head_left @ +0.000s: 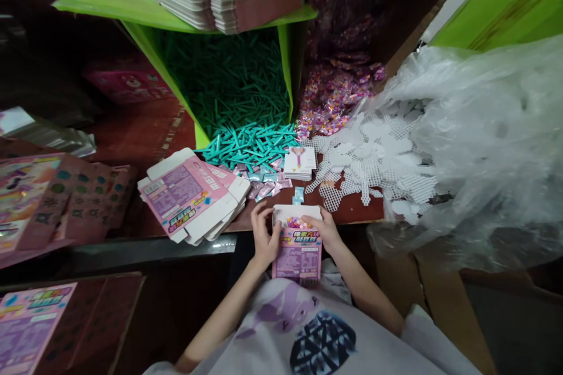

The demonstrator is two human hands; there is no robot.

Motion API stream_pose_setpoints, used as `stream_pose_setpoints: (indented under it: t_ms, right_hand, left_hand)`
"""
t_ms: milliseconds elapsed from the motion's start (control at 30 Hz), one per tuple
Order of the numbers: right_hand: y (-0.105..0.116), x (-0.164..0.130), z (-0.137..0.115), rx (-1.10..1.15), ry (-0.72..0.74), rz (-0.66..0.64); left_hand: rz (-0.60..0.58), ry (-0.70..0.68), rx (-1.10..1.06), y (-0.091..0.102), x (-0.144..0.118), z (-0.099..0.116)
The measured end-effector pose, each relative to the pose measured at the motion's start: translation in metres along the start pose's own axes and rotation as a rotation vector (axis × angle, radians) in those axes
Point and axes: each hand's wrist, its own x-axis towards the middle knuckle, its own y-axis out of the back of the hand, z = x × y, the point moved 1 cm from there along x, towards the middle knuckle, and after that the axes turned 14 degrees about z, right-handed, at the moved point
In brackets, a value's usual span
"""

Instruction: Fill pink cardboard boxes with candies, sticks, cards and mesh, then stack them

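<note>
A small pink printed box [298, 253] stands open-topped against my body at the table's front edge, with colourful bits showing inside under its white flap. My left hand [264, 235] grips its left side near the top. My right hand [324, 228] holds the right side, fingers at the opening. Just beyond the box lie small pastel packets [264, 186] and a stack of white cards with a pink figure [299, 162].
A stack of flat pink cartons [193, 194] lies to the left. Teal sticks [246, 140] spill from a green bin. White mesh shapes [369, 167] spread to the right beside a large clear plastic bag [484, 146]. A cardboard box holds pink bead packets [334, 94].
</note>
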Motion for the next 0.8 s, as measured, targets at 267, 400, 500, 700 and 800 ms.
stream_pose_setpoints:
  t_ms: [267, 400, 500, 700, 800]
  right_hand:
    - [-0.007, 0.000, -0.006, -0.054, -0.102, -0.021]
    - [-0.009, -0.009, -0.007, 0.059, -0.067, -0.070]
    - [-0.007, -0.013, -0.002, 0.147, -0.034, -0.101]
    - [-0.005, -0.014, 0.003, 0.093, -0.096, -0.173]
    - [-0.009, -0.011, 0.003, 0.051, -0.110, -0.115]
  left_hand:
    - [-0.174, 0.241, -0.120, -0.007, 0.003, 0.005]
    - [-0.178, 0.233, -0.060, -0.003, 0.014, 0.006]
    - [0.014, 0.262, -0.010, -0.002, 0.012, 0.006]
    - [0.304, 0.398, -0.074, -0.004, -0.004, 0.007]
    - [0.309, 0.404, -0.095, -0.003, -0.004, 0.006]
